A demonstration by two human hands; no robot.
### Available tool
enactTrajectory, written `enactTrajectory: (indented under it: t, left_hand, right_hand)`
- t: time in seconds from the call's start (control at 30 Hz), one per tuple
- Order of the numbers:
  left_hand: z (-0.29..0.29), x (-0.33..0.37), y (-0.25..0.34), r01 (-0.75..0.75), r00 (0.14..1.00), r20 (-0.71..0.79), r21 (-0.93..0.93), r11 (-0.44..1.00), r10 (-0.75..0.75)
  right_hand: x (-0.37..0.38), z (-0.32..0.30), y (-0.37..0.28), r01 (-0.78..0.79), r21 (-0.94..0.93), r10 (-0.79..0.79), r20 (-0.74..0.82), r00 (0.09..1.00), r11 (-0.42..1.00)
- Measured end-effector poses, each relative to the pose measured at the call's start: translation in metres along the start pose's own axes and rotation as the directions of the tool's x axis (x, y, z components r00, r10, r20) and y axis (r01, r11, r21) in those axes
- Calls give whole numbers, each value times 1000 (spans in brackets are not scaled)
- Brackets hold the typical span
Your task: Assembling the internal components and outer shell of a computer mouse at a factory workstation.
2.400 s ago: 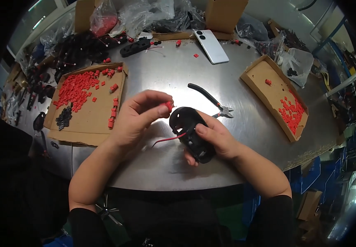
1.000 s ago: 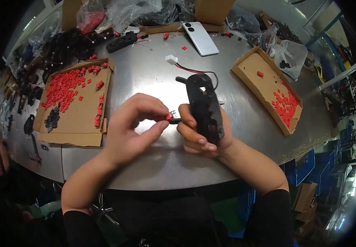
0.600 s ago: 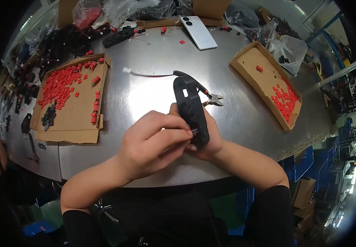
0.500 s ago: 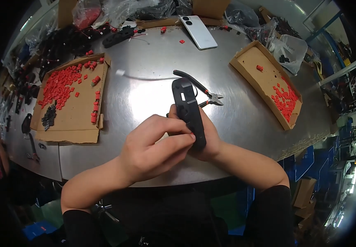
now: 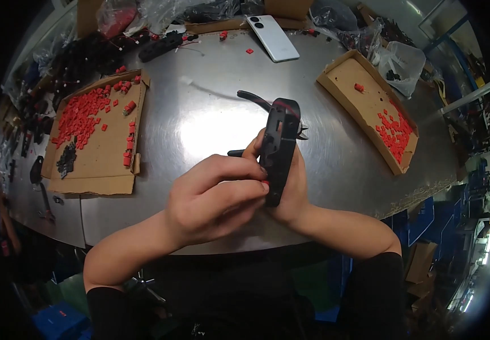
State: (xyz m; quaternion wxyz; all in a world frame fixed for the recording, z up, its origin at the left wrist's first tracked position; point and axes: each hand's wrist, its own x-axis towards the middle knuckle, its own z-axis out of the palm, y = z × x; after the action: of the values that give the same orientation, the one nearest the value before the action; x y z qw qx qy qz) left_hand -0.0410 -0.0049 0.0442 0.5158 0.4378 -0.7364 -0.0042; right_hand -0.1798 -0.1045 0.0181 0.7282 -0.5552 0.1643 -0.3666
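Note:
Above the metal table, my right hand (image 5: 295,190) is wrapped round a long black plastic housing (image 5: 280,147) with cut-outs in its face. My left hand (image 5: 214,198) is closed in a pinch at the lower left edge of the housing. A bit of red shows at those fingertips, a small red part (image 5: 266,184) mostly covered by the fingers. From the housing's upper end trails a thin cable with a white connector (image 5: 186,81), blurred by motion. Behind the housing lie cutting pliers with black handles (image 5: 252,98); their jaws are partly hidden.
On the left, a cardboard tray (image 5: 95,185) holds many red pieces and a small black pile. Another cardboard tray (image 5: 341,82) with red pieces lies at the right. A white phone (image 5: 276,42), a black housing (image 5: 160,48) and plastic bags (image 5: 403,68) sit farther back.
The black housing has shifted right and turned more edge-on, now covering more of the pliers. Its cable swung right. My left hand keeps its pinch at the housing's lower edge.

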Motion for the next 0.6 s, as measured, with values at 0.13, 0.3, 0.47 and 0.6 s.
enactTrajectory:
  t: [0.13, 0.3, 0.47, 0.6]
  left_hand:
    - [4, 2, 5, 26, 997, -69, -30, 999, -28]
    - [0, -6, 0, 395, 826, -56, -653, 646, -561]
    - [-25, -9, -33, 480, 595, 88, -836, 265, -799]
    - [-31, -12, -39, 514, 521, 277, -857, 37, -807]
  right_hand:
    - [1, 0, -9, -119, 80, 123, -42, 992, 990]
    - [17, -4, -18, -275, 15, 275, 16, 961, 961]
    - [44, -31, -19, 139, -256, -174, -117, 978, 957]
    - [48, -29, -45, 717, -634, -635, 434, 639, 289]
